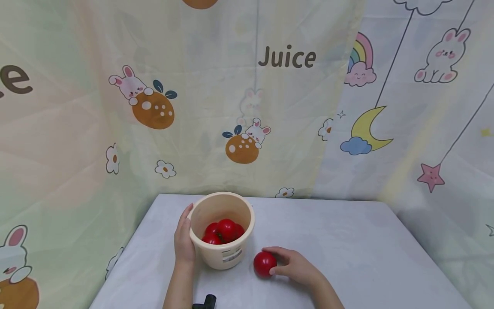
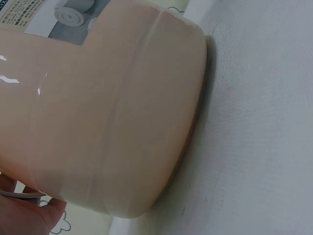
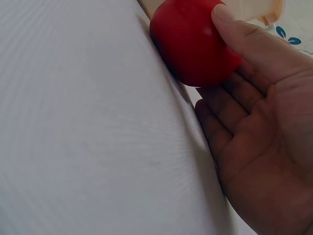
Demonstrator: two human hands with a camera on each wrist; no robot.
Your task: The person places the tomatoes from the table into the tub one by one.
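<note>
A cream plastic bucket (image 1: pixel 221 257) stands on the table, left of centre, with several red tomatoes (image 1: pixel 226 230) inside. My left hand (image 1: pixel 184 244) holds its left side near the rim; in the left wrist view the fingers (image 2: pixel 34 215) show beside a thin cream edge, and the bucket wall (image 2: pixel 107 112) fills much of the picture. To the right of the bucket, my right hand (image 1: pixel 295 266) grips a single tomato (image 1: pixel 264 264) between thumb and fingers. The right wrist view has this tomato (image 3: pixel 195 44) low at the table surface, the thumb on its upper side.
A white cloth covers the table (image 1: pixel 347 231). At the front edge, beside the left forearm, is a black object (image 1: pixel 209 301), partly cut off. Printed curtains (image 1: pixel 200 141) hang behind and on both sides. The bucket carries a printed label (image 1: pixel 232 254).
</note>
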